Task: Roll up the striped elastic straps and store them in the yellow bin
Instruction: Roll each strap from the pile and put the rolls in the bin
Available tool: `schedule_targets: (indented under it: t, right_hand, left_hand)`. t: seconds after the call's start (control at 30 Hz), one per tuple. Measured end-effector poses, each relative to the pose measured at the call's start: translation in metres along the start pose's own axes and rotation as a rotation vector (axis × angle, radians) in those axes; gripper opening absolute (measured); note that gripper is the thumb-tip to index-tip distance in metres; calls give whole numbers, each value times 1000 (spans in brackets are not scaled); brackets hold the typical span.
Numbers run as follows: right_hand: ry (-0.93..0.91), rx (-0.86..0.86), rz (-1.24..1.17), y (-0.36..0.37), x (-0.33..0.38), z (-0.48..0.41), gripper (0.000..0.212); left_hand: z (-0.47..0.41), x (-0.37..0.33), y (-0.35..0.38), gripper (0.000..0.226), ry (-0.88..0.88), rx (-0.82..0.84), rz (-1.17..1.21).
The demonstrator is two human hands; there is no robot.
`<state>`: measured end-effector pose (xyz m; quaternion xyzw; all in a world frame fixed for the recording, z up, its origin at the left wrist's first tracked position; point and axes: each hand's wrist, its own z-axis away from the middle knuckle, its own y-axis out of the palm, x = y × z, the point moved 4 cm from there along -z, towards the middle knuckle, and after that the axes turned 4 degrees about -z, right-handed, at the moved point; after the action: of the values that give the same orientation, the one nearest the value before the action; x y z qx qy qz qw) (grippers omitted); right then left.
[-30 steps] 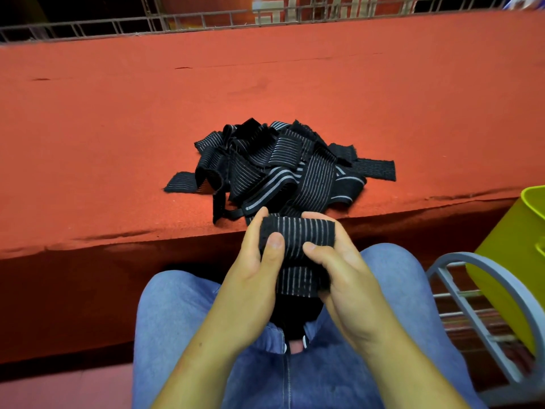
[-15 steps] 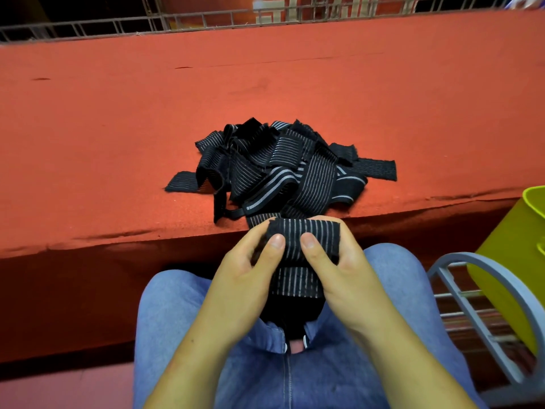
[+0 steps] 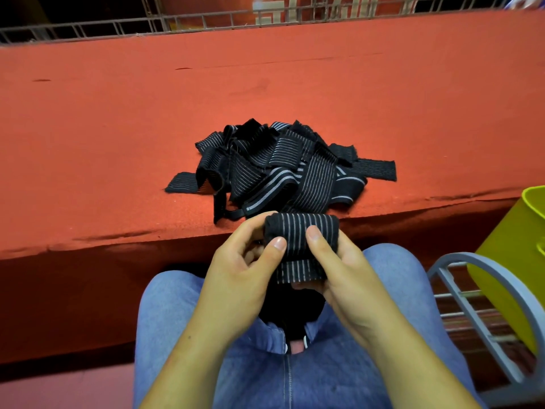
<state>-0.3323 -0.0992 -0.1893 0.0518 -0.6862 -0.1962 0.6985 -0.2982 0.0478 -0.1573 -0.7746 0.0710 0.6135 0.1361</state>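
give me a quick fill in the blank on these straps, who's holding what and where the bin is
1. The striped strap in the person's grip is partly ____ up.
2. It is held by ____ hands: the left hand and the right hand.
3. The yellow bin stands at the person's ____ side, while the pile of loose straps lies on the red surface.

Missing words: rolled; two; right

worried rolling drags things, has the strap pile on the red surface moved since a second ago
No. The strap pile keeps its place relative to the red surface and its front edge.
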Motion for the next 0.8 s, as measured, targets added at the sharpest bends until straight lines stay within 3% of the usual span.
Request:
schedule_targets:
  t: [0.3, 0.53, 0.8]
  right_hand:
    - [48, 1, -85, 1, 5, 2, 70]
    - [-1, -2, -119, -3, 4, 1, 22]
    - [-71, -1, -36, -6, 6, 2, 33]
  left_hand:
    - [2, -2, 0, 50, 62, 59, -52]
    - [3, 0, 2, 50, -2, 90, 11]
    - [5, -1, 2, 33, -87, 46, 58]
